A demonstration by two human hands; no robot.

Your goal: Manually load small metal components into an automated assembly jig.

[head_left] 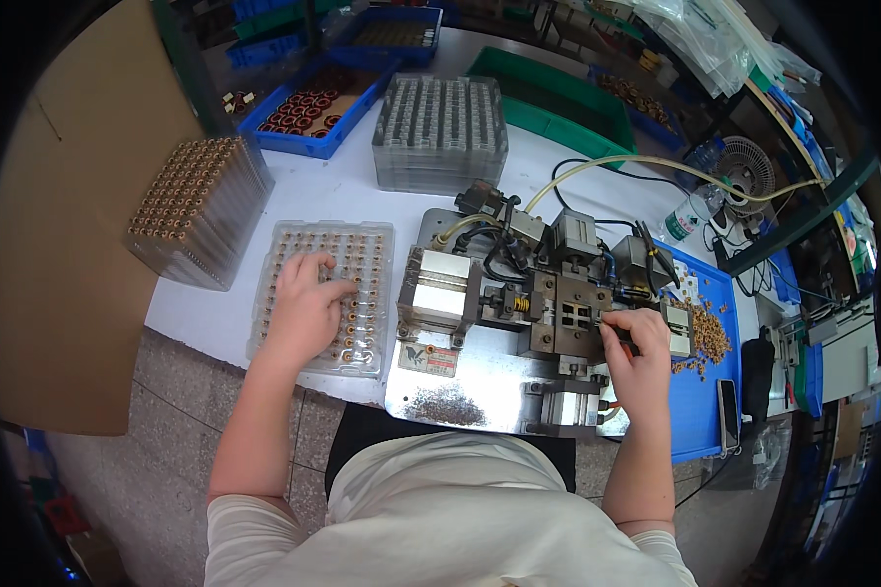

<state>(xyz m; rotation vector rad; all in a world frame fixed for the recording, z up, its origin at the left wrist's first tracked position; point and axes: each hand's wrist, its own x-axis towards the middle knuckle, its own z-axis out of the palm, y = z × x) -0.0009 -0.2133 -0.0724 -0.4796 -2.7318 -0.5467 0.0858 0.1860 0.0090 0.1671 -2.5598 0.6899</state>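
My left hand is over a clear plastic tray with rows of small copper-coloured coils in its pockets. Its fingers are bent and spread apart, the tips close to the coils; nothing shows between them. At the metal clamping fixture, my right hand has thumb and forefinger pinched together by the slots of the centre block. Whatever the pinch holds is too small and hidden to name. The fixture has pneumatic cylinders and a spring, and stands on a shiny metal base plate.
Stacked trays full of coils stand at the left, grey stacked trays at the back. A blue bin holds red-and-black rings. Right of the fixture, a blue tray carries loose copper-coloured parts and a phone. Hoses cross behind.
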